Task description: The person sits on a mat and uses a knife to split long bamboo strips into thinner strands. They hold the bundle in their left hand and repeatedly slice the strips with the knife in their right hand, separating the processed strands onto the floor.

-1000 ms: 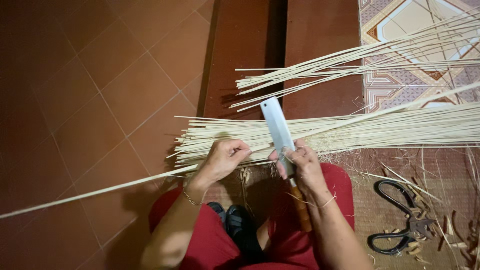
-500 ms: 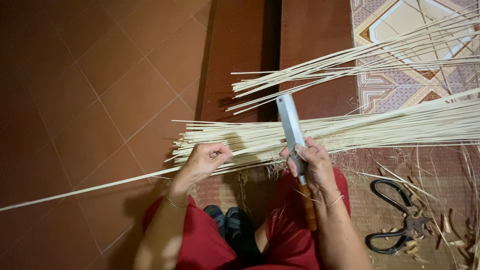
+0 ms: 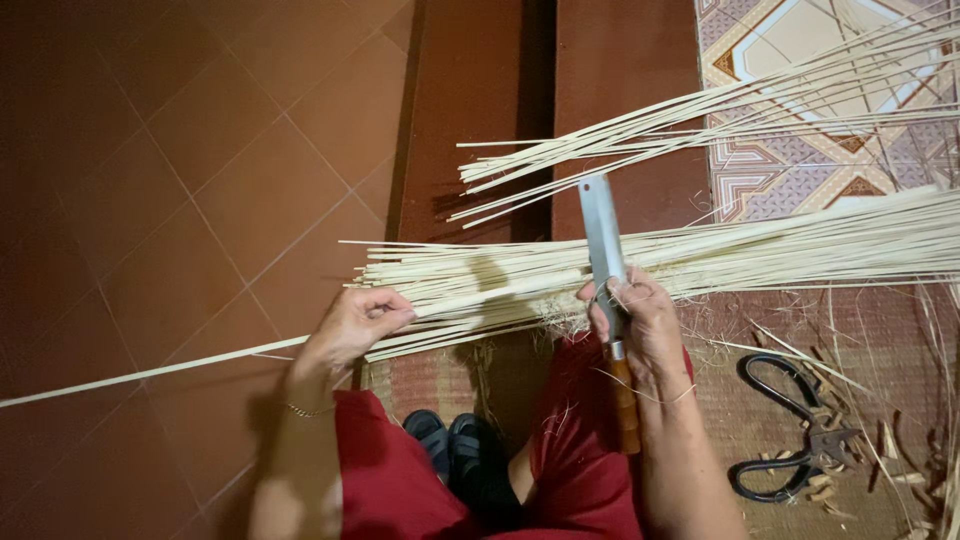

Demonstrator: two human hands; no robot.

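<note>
Red tile floor, left hand (image 3: 352, 325) pinching bamboo strip (image 3: 140, 373), right hand (image 3: 640, 320) gripping knife (image 3: 602, 240) above.

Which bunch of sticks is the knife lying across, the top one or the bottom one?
The bottom one. The knife in the right hand crosses the thick lower bundle held by the left hand. The thinner upper bunch lies apart, beyond the blade's tip.

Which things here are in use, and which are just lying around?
In use:
- left hand pinching a long strip
- right hand gripping the knife
- strip bundle under the blade

Lying about:
- black shears on the mat
- second strip bundle
- offcuts
</note>
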